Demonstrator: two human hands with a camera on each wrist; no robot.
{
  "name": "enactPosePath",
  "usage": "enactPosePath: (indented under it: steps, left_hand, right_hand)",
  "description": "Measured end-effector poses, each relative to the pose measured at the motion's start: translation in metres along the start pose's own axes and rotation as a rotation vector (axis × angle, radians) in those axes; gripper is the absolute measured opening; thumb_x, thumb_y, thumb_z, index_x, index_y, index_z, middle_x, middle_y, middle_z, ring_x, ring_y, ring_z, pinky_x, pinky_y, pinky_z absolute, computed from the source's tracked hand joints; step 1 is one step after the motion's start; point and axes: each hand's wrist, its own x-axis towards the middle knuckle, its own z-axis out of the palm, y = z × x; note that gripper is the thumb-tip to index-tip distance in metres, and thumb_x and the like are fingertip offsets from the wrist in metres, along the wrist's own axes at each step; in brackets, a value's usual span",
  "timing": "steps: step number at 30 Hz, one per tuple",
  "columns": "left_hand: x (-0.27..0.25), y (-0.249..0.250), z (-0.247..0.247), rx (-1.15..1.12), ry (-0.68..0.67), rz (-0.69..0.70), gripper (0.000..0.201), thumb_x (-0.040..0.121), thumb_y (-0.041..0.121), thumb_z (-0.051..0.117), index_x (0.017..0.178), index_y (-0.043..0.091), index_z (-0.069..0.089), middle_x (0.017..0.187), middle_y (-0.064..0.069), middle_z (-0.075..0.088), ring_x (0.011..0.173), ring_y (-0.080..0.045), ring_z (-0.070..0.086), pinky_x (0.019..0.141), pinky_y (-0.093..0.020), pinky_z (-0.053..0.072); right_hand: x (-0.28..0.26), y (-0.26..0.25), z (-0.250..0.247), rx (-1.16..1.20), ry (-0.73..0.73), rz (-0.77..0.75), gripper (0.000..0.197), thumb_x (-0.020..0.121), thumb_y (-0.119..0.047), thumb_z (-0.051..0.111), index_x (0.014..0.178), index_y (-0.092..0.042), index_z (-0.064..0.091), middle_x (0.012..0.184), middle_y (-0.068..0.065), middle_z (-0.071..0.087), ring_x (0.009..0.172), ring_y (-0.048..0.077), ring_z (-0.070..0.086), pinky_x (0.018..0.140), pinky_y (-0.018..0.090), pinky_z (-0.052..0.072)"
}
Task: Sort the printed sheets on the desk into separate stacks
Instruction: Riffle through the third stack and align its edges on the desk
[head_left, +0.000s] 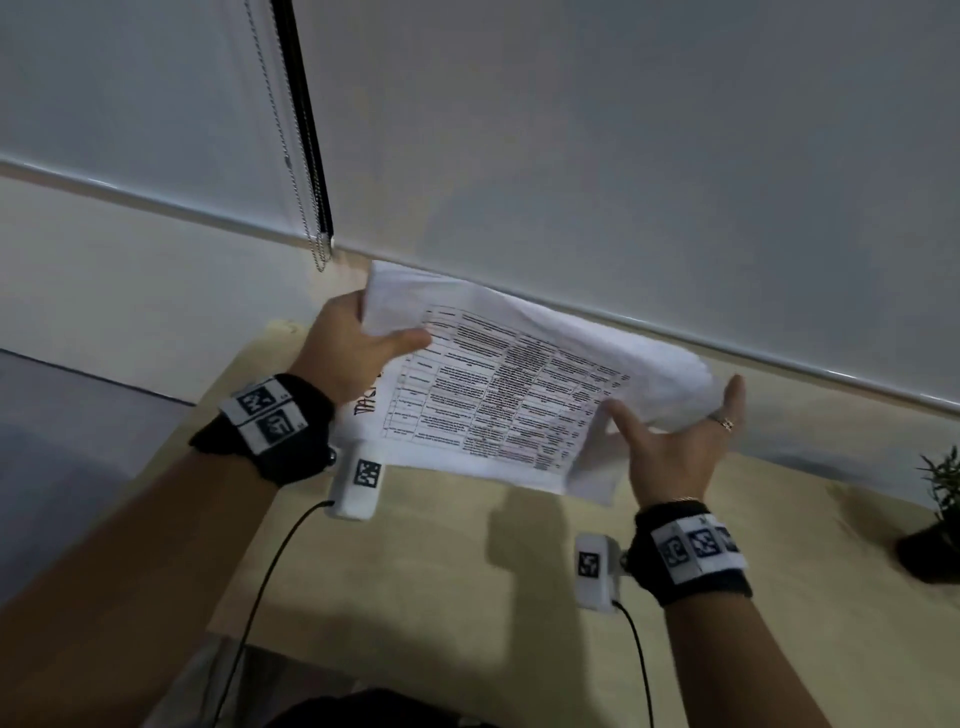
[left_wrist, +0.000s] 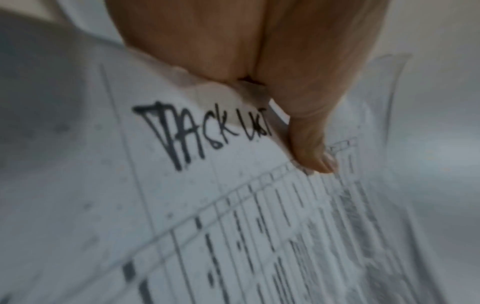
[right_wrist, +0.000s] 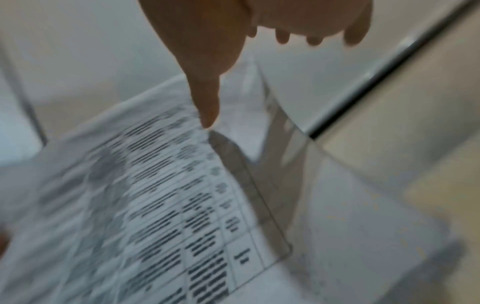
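A bundle of printed sheets (head_left: 498, 395) hangs in the air over the light wooden desk (head_left: 441, 571). The top sheet (left_wrist: 233, 216) carries a printed table and handwritten "TASK LIST". My left hand (head_left: 379, 332) grips the bundle's left edge, its thumb (left_wrist: 309, 144) pressed on top and the fingers hidden beneath. My right hand (head_left: 670, 431) is at the right edge. Its thumb tip (right_wrist: 207, 107) touches the border of the printed sheet (right_wrist: 168, 205), and its spread fingers lie behind the curled white sheets.
A small potted plant (head_left: 935, 519) stands at the desk's right end. A pale roller blind (head_left: 623, 156) with a bead chain (head_left: 306, 208) hangs behind the desk. Cables run from both wrist cameras toward me.
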Motion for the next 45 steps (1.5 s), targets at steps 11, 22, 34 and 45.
enactPosePath:
  steps: [11,22,34,45]
  left_hand:
    - [-0.050,-0.052,0.032,0.004,0.266,-0.097,0.022,0.072,0.016,0.086,0.087,0.023,0.070,0.080,0.023,0.069,0.065,0.016,0.063,0.057,-0.005,0.046]
    - [-0.062,-0.069,0.025,0.158,0.038,-0.027,0.005,0.085,0.014,0.072,0.087,0.018,0.070,0.085,0.008,0.072,0.068,-0.003,0.064,0.060,-0.013,0.046]
    - [-0.054,-0.063,0.036,0.111,0.140,-0.003,0.010,0.092,0.012,0.064,0.091,0.015,0.074,0.089,0.013,0.073,0.079,0.007,0.064,0.069,-0.005,0.044]
    - [-0.046,-0.049,0.027,0.394,-0.042,0.126,0.022,0.087,0.027,0.062,0.105,0.026,0.074,0.097,0.019,0.072,0.088,0.006,0.065,0.083,-0.015,0.050]
  right_hand:
    - [-0.026,0.011,-0.018,0.094,-0.106,-0.143,0.027,0.077,-0.019,0.078,0.094,0.002,0.074,0.080,-0.002,0.068,0.069,-0.014,0.055,0.055,-0.004,0.035]
    - [-0.044,0.043,-0.014,0.277,-0.120,0.098,0.015,0.075,0.002,0.079,0.083,0.000,0.066,0.069,-0.008,0.069,0.060,-0.003,0.060,0.058,0.015,0.050]
    - [-0.044,0.039,0.001,0.311,-0.039,0.061,0.013,0.087,-0.010,0.069,0.085,-0.023,0.067,0.087,0.003,0.071,0.081,0.010,0.064,0.077,0.032,0.050]
    - [-0.033,0.038,-0.009,-0.274,-0.283,-0.291,0.045,0.077,-0.025,0.082,0.119,-0.020,0.068,0.109,-0.007,0.063,0.095,0.008,0.058,0.089,0.017,0.046]
